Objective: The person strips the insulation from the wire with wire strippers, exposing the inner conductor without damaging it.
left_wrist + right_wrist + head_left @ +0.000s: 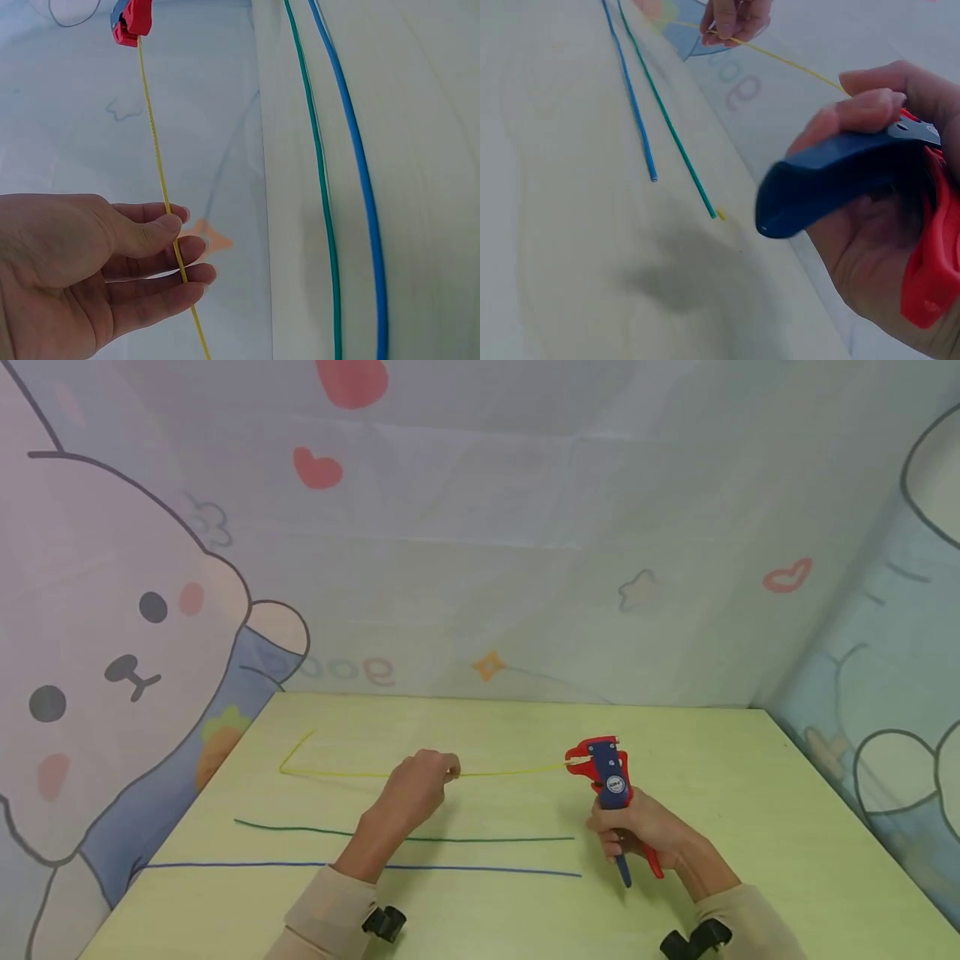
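My left hand (pixel 420 787) pinches a thin yellow wire (pixel 510 772) between thumb and fingertips, near the wire's middle. In the left wrist view the yellow wire (pixel 155 142) runs taut from those fingers up to a red tool nose. That tool is a blue and red wire stripper (pixel 612 777), gripped round its handles by my right hand (pixel 645 828). Its nose points left, with the wire's right end at its jaws. The wire's other end bends back at the far left. From the right wrist camera, the blue handle (pixel 832 180) hides part of the palm.
A green wire (pixel 495 841) and a longer blue wire (pixel 487 869) lie side by side across the pale yellow table (pixel 712 777), nearer me. One small yellow bit (pixel 720 214) lies by the green wire's end. Behind stands a printed cloth backdrop (pixel 525 568).
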The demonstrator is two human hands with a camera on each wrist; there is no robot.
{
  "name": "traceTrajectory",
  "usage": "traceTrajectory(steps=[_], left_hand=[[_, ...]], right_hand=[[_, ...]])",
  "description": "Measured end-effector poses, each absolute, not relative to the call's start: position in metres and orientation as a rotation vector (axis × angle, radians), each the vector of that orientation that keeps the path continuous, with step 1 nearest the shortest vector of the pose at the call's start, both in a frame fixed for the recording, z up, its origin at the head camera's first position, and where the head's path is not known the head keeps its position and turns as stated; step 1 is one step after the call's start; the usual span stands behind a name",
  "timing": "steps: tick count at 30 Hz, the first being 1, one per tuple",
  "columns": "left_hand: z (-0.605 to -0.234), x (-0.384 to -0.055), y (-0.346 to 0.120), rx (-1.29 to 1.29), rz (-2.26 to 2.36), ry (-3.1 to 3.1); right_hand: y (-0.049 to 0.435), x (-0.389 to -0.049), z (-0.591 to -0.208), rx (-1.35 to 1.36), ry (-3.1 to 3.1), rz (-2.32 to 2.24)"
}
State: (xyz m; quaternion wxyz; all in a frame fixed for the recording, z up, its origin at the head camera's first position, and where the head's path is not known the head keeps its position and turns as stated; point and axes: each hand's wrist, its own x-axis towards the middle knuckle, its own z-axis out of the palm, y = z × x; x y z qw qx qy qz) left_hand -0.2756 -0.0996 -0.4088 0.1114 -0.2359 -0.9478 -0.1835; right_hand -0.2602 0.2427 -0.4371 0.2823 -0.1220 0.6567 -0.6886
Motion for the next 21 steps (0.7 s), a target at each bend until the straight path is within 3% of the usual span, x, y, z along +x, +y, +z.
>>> traceTrajectory(steps=[6, 21], left_hand=[[-0.410, -0.276, -0.098, -0.671, -0.537, -2.841], [-0.430, -0.278, -0.094, -0.654, -0.450, -2.959]], right_hand=[[0.246, -0.260, -0.431, -0.424, 1.717, -1.850], [0.245, -0.260, -0.431, -0.343, 1.696, -1.867]])
